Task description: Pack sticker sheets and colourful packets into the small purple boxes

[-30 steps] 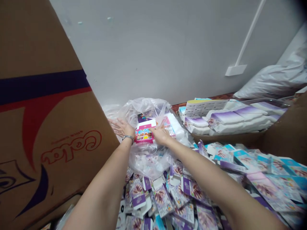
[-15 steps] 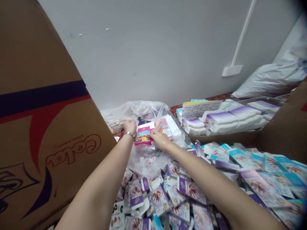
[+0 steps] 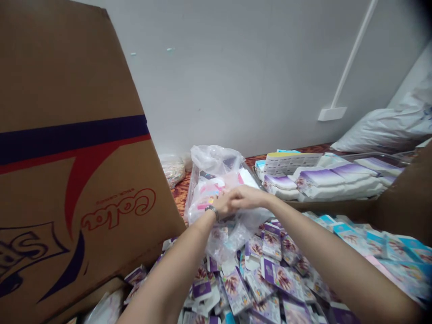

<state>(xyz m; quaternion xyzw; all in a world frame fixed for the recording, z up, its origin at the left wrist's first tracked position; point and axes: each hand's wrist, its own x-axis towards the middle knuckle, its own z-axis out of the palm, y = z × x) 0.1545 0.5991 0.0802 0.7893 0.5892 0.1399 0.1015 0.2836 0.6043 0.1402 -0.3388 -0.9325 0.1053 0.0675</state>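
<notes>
My left hand (image 3: 220, 205), with a metal bracelet on its wrist, and my right hand (image 3: 246, 198) meet over a clear plastic bag (image 3: 216, 162). Both hands are bunched on the gathered plastic, and my right fingers lie against my left hand. Behind the plastic, a pink printed box (image 3: 207, 198) shows only as a blurred patch, with other pale packages beside it. Below the bag lies a heap of loose purple-and-white nail product cards (image 3: 236, 288).
A large brown printed cardboard carton (image 3: 67, 90) fills the left side. White-and-purple packs (image 3: 324, 177) stand stacked in a tray at the right, before a grey wall (image 3: 236, 76). A white sack (image 3: 378, 130) lies at far right. A small bag (image 3: 173, 173) sits on a wooden surface (image 3: 178, 191).
My hands have come together, and the plastic is now drawn over the pink box, which no longer shows openly. The small bag on the left has come into clearer view.
</notes>
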